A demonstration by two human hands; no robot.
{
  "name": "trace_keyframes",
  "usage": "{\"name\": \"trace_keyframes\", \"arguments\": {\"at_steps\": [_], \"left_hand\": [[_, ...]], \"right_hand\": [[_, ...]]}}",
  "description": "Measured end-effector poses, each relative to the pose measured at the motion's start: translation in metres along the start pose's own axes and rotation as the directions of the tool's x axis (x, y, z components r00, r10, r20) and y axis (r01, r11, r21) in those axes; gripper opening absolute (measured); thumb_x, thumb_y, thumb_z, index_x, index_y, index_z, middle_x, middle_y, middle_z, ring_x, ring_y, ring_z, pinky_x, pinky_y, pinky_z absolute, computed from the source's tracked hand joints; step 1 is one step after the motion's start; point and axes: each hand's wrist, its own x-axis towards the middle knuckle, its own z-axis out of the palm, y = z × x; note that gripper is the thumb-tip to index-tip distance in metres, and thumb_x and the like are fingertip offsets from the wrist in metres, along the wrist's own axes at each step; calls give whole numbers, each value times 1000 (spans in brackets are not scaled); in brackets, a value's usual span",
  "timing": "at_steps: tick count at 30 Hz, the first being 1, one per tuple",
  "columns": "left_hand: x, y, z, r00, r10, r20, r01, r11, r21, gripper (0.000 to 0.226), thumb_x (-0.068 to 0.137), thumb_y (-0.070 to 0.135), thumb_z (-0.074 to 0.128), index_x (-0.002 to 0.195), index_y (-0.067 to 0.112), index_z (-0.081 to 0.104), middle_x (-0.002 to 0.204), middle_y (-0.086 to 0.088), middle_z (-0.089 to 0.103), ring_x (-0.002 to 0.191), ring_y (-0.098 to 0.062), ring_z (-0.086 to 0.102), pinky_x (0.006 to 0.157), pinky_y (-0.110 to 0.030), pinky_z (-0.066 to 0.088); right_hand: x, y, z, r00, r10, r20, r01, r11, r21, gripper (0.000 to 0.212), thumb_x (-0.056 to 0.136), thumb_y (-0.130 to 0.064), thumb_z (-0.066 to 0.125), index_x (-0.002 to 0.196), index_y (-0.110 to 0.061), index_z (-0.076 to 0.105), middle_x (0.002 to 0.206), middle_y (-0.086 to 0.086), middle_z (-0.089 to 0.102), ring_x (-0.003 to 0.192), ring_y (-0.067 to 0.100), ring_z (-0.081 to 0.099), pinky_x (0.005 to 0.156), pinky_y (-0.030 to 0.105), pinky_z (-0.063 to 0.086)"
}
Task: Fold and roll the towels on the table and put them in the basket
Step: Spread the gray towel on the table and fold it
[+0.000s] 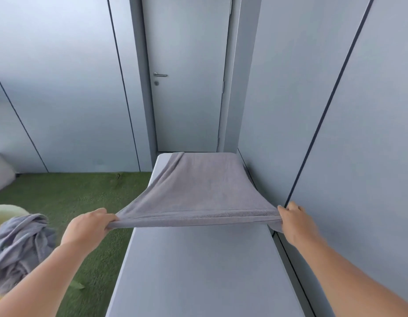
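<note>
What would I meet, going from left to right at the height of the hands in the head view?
In order: crumpled grey towels → left hand, gripping one corner → stretched towel → right hand, gripping the other corner → grey wall.

A: How much of the table [198, 271] can't be seen?
B: Its near end runs off the bottom edge, and its far end lies under the towel [198, 191].
A: And the towel's near corners?
B: Pinched out of sight inside the left hand [88, 227] and the right hand [297, 221].
A: Left of the table?
B: The basket [8, 210] is cut by the left edge, blurred, and mostly covered by a heap of towels [22, 245]. A small dark thing [118, 176] on the grass [72, 197], left of the table's far end, is too small to tell.
</note>
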Motion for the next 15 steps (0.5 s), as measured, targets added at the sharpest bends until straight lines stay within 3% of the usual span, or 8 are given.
{"name": "trace_keyframes", "arguments": {"at_steps": [2,6,10,12,15], "left_hand": [[-15,-1,7,1000,22,9,-22,1000,-21,7,89,35,71,88,40,66,71,11,50,58,-11,53,51,-28,33],[-59,-4,25,999,27,38,-25,997,-69,30,87,39,72,80,33,43,63,11,51,51,-7,47,46,-27,27],[-117,-8,50,994,63,85,-53,992,-116,37,85,31,75,78,28,39,63,10,48,53,-8,43,45,-28,25],[-145,-9,61,993,79,92,-66,988,-138,39,82,24,76,77,27,39,66,10,46,57,-10,43,46,-29,27],[-185,-7,76,989,98,107,-82,986,-146,44,77,16,80,75,28,38,68,12,42,65,-14,45,47,-30,32]], "right_hand": [[-19,1,5,1000,6,-26,-7,1000,-17,49,89,-12,58,136,-21,50,111,2,43,104,24,46,64,33,44],[-67,5,16,1000,-25,-15,26,999,40,25,84,-13,66,108,-20,64,84,-5,42,81,20,48,57,31,40],[-133,11,20,999,-30,-19,32,993,117,24,78,-8,69,85,-18,48,67,-8,40,60,12,33,48,32,38],[-160,20,23,999,-32,13,30,994,105,26,78,-8,67,82,-18,43,68,-7,38,60,8,28,51,34,40],[-193,39,37,997,-61,41,58,996,61,32,74,-7,70,74,-19,41,67,-8,40,69,18,36,50,34,40]]}}
